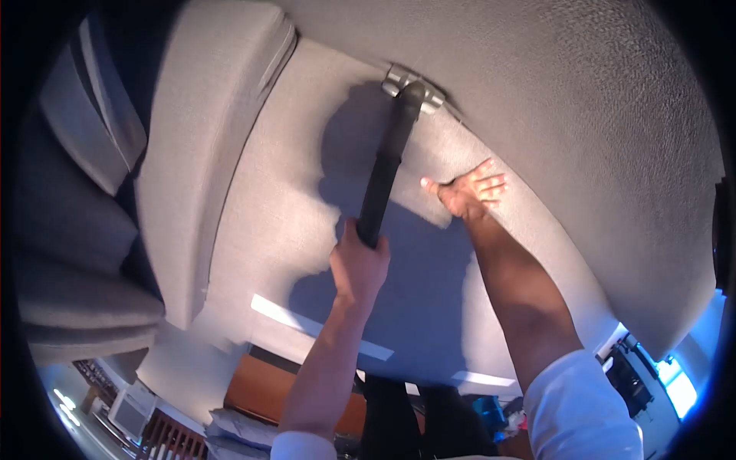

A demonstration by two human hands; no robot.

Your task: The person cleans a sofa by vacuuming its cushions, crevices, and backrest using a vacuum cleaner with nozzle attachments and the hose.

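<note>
Ahead, gripped the near end of a black tube [381,180] in the curled left hand [359,264], with its silver-grey head [414,88] set at the crease between pale sofa seat [268,169] and backrest [537,100]. Held the right hand [469,193] unclenched, right of the tube, with thumb and fingers splayed over the seat near the backrest; could not tell whether resting on fabric or just above.
</note>
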